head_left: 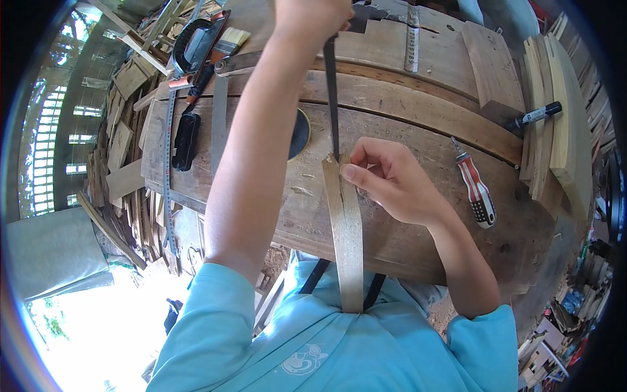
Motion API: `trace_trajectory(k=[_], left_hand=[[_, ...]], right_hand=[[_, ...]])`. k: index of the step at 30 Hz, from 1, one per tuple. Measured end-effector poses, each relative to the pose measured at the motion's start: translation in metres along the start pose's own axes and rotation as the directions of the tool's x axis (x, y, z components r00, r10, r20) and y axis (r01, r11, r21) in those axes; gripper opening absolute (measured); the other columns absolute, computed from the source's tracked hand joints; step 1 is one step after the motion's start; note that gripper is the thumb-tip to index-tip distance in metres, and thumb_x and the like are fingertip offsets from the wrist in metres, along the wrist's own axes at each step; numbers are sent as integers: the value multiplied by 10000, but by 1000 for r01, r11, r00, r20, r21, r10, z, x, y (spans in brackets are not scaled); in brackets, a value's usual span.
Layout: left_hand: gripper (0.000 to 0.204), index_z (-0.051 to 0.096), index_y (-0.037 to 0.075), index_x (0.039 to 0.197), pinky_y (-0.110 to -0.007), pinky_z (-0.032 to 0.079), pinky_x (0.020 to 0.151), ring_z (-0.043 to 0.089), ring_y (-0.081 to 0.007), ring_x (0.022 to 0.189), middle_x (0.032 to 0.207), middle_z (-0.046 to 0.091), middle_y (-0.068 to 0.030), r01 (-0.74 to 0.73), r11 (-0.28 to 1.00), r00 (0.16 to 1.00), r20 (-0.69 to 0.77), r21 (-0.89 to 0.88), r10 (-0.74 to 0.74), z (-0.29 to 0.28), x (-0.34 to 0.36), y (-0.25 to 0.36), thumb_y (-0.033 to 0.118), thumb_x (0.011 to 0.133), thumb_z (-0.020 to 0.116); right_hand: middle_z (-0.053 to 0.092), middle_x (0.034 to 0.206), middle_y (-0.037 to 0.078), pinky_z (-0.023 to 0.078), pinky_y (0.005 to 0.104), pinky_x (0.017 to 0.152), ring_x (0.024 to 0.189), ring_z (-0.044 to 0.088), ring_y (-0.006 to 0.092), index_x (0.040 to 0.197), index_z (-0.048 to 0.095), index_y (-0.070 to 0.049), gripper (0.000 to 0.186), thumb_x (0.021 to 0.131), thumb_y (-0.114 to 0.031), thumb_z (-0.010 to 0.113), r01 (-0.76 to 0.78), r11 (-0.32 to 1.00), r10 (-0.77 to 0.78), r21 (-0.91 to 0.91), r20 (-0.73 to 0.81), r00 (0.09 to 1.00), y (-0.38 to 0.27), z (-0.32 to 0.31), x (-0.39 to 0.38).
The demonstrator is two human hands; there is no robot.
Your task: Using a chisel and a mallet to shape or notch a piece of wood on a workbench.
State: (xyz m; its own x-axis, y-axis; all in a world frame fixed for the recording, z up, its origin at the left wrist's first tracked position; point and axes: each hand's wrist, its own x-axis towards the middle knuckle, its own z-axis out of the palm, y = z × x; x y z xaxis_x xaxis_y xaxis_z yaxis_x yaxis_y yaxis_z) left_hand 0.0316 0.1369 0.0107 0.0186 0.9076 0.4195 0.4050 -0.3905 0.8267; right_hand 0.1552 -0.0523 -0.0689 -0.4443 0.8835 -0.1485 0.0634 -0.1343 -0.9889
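At the far top edge, my left hand (313, 14) is closed around the upper end of a long, dark, narrow file-like metal bar (332, 91); the frame cuts off part of this hand. The bar's lower tip meets the far end of a thin wooden strip (348, 245). Thumb and fingers of my right hand (392, 179) pinch that same end beside the tip. A lengthwise split shows in the strip there. Its near end reaches past the bench edge to my shirt. Behind my left forearm, a round dark disc (300, 134) is partly hidden.
On the wooden workbench (405, 228) lie a screwdriver (475, 189), a black marker (535, 115), a steel ruler (411, 39), a brush (232, 40), a hacksaw-like tool (192, 49) and a tape measure strip (168, 144). Boards (565, 111) stand at the right.
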Motion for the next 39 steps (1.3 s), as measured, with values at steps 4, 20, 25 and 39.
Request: trace_trajectory(k=[4, 20, 25, 39], left_hand=[[511, 618, -108, 923, -544, 493, 844, 610, -566, 975, 857, 648, -366, -118, 975, 992, -27, 189, 125, 21, -6, 15, 379, 1044, 516], [446, 583, 55, 827, -340, 408, 390, 486, -165, 412, 569, 474, -20, 492, 831, 863, 269, -260, -427, 14, -1, -15, 439, 1051, 554], [442, 591, 52, 852, -344, 416, 395, 499, -168, 422, 582, 487, -27, 324, 872, 923, 327, -366, -206, 11, -8, -29, 447, 1049, 556], [462, 602, -23, 907, -343, 452, 377, 549, -161, 434, 663, 570, -80, 469, 854, 881, 192, -226, -433, 6, -10, -14, 425, 1021, 594]], right_hand=[[544, 744, -43, 354, 187, 508, 622, 475, 6, 907, 614, -42, 191, 1010, -196, 660, 46, 997, -47, -58, -21, 999, 6, 0, 2], [544, 705, -42, 365, 183, 492, 576, 484, 12, 937, 597, -48, 196, 1034, -214, 636, 71, 997, -72, 33, 55, 996, 9, 0, 1], [549, 721, -39, 375, 183, 508, 591, 490, 14, 937, 597, -51, 199, 1034, -220, 637, 65, 997, -67, 38, 77, 995, 10, -2, 3], [599, 819, 14, 434, 241, 530, 630, 510, 52, 932, 603, 0, 179, 1028, -149, 626, 136, 989, -140, 62, 59, 988, 12, 6, -2]])
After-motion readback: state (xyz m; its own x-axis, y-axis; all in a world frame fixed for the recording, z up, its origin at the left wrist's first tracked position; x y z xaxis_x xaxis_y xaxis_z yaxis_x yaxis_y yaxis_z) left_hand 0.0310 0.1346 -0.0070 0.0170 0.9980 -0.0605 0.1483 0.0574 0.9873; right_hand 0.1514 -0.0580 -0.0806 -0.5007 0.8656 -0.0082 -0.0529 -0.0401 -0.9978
